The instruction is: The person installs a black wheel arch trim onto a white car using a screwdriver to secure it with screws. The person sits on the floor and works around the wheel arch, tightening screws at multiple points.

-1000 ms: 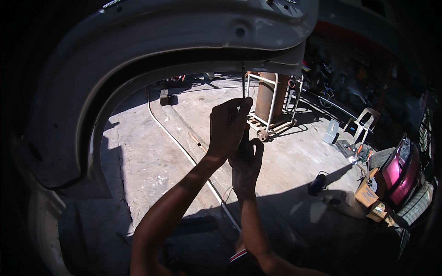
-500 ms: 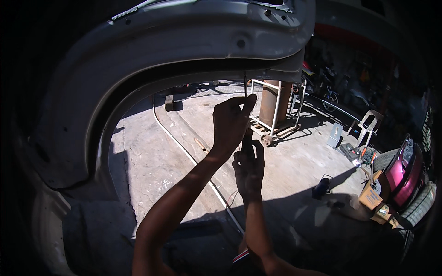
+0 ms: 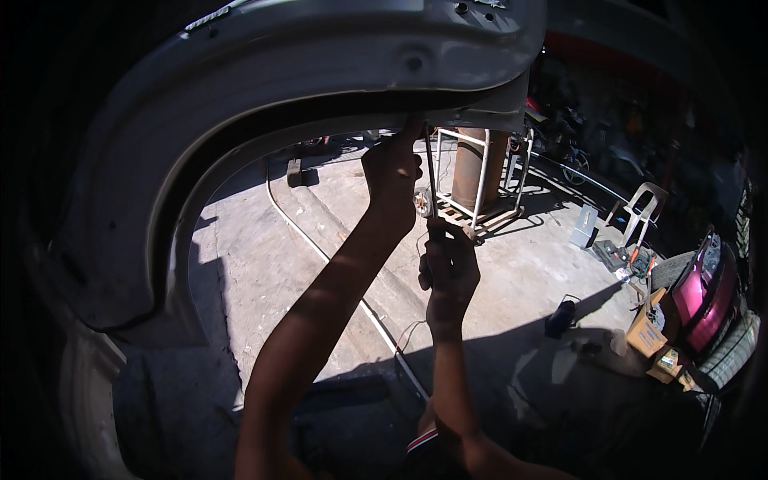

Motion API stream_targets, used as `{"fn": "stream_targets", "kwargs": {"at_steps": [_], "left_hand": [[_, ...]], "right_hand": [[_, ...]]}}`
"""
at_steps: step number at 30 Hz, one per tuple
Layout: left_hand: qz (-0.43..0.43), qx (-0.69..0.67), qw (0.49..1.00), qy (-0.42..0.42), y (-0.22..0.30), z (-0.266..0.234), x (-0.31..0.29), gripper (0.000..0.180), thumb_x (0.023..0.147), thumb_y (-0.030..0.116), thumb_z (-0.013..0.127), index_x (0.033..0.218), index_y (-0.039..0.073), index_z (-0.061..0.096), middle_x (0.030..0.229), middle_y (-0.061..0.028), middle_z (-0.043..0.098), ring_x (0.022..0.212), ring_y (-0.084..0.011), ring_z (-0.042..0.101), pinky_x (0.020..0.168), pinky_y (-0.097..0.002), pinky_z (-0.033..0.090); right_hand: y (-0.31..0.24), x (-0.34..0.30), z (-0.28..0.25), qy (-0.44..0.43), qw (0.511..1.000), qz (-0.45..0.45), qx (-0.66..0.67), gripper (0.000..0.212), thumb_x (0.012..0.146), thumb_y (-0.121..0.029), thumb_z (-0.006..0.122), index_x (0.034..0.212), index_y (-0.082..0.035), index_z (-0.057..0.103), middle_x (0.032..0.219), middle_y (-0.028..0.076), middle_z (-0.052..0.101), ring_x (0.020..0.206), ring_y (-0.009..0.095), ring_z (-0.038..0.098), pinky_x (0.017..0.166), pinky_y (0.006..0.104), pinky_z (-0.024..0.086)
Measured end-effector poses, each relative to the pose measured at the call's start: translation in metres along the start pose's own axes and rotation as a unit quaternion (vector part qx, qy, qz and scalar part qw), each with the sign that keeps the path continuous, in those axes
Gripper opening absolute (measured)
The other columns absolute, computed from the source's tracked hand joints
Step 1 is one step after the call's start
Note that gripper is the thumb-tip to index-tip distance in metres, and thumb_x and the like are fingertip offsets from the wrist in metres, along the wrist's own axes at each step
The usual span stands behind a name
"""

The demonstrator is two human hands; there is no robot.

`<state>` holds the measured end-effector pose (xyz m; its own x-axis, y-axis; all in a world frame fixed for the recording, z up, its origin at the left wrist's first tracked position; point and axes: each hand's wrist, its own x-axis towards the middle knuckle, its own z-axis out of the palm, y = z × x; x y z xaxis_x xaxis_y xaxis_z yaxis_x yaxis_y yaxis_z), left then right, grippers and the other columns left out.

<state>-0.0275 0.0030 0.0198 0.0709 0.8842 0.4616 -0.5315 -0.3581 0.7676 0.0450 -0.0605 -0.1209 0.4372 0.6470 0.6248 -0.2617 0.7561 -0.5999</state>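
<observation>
A long, thin-shafted screwdriver (image 3: 433,180) stands nearly upright, its tip at the lower edge of a grey vehicle body panel (image 3: 320,76). My right hand (image 3: 450,264) is closed round its dark handle, below the panel. Just left of the shaft, my left hand (image 3: 392,170) reaches up to the panel's lower edge. One of its digits points up to the dark gap there while the others are curled. Shadow hides that fingertip and whatever it may pinch. The fastener at the screwdriver's tip is too dark to make out.
Behind my hands, a rusty cylinder (image 3: 472,172) stands in a white wheeled frame (image 3: 485,160). A pale hose (image 3: 376,324) crosses the concrete floor. To the right are a white plastic chair (image 3: 642,210), a cardboard box (image 3: 646,332), a magenta body part (image 3: 698,308) and a dark blue object (image 3: 562,318).
My left hand has let go of the screwdriver's shaft and risen to the panel edge. My right hand has moved slightly up and right, with the screwdriver's shaft now largely uncovered.
</observation>
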Motion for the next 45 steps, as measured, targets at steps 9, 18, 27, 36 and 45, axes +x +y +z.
{"fn": "stream_targets", "kwargs": {"at_steps": [9,18,27,36,45], "left_hand": [[-0.115,-0.176,0.977,-0.039,-0.024,0.022,0.005,0.026,0.092,0.035,0.07,0.1,0.011,0.063,0.058,0.0046,0.024,0.052,-0.0074,0.026,0.054,-0.024,0.025],[0.136,-0.018,0.99,-0.027,-0.046,-0.014,-0.024,0.022,0.093,0.025,0.064,0.104,0.009,0.072,0.073,0.0039,0.054,0.059,-0.0047,0.044,0.052,-0.022,0.035],[0.0,-0.247,0.953,0.174,-0.055,-0.166,-0.042,0.013,0.102,0.019,0.054,0.106,0.007,0.056,0.063,0.0063,0.03,0.054,-0.0064,0.031,0.052,-0.0231,0.031],[-0.133,-0.295,0.927,0.19,-0.093,-0.323,-0.114,0.025,0.091,0.026,0.052,0.069,0.015,0.047,0.057,0.0029,0.028,0.05,-0.0127,0.031,0.049,-0.0293,0.029],[-0.24,-0.374,0.866,0.23,-0.117,-0.313,-0.147,0.037,0.104,0.03,0.049,0.072,0.013,0.047,0.054,0.0022,0.028,0.045,-0.0112,0.026,0.043,-0.0267,0.027]], "right_hand": [[0.002,0.007,-0.027,0.047,0.965,-0.16,-0.203,0.043,0.084,0.011,0.067,0.124,0.004,0.052,0.121,0.017,0.064,0.117,0.025,0.063,0.095,0.0326,0.052],[-0.004,-0.045,-0.03,0.017,0.992,-0.056,-0.11,0.039,0.086,0.01,0.065,0.124,0.008,0.055,0.119,0.02,0.066,0.109,0.021,0.066,0.087,0.028,0.052],[-0.017,-0.067,0.005,-0.169,0.936,-0.037,-0.306,0.029,0.085,-0.002,0.073,0.113,-0.001,0.067,0.095,0.007,0.07,0.086,0.015,0.067,0.075,0.0293,0.052],[0.005,-0.046,0.021,-0.073,0.996,0.038,-0.015,0.045,0.094,-0.007,0.063,0.134,0.009,0.051,0.113,0.016,0.069,0.057,0.001,0.047,0.046,0.0182,0.035],[0.018,-0.025,0.051,-0.053,0.997,0.039,0.03,0.044,0.1,-0.018,0.059,0.137,0.004,0.051,0.112,0.01,0.064,0.058,0.0,0.042,0.047,0.0167,0.033]]}}
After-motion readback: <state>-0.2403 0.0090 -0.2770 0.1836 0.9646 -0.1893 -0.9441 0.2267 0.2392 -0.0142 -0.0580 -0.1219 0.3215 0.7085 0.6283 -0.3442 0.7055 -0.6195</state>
